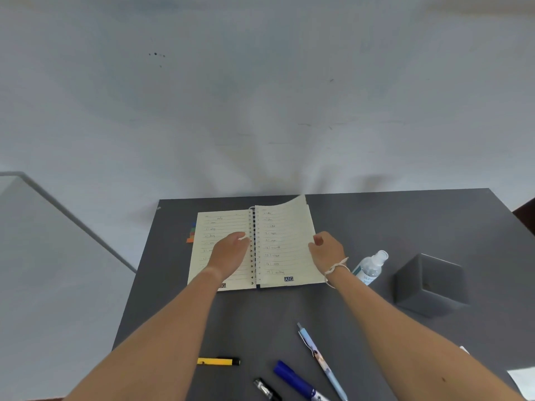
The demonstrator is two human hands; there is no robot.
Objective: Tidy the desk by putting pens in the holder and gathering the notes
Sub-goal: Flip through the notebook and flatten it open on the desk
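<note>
An open spiral notebook (285, 247) with handwritten lined pages lies on the dark grey desk (376, 221). My left hand (228, 253) rests flat on its left page beside the spiral. My right hand (328, 250) pinches the right page's outer edge, and the page's top corner curls upward. Near the front of the desk lie a yellow highlighter (218, 361), a black pen (266, 389), a dark blue marker (298, 382) and a light blue pen (321, 361). A grey cube-shaped box (431, 285) stands at the right.
A clear plastic bottle (370, 267) lies between my right wrist and the grey box. Coloured sticky tabs (191, 233) poke out at the notebook's left edge. White paper (524, 380) shows at the front right corner. A wall is behind the desk.
</note>
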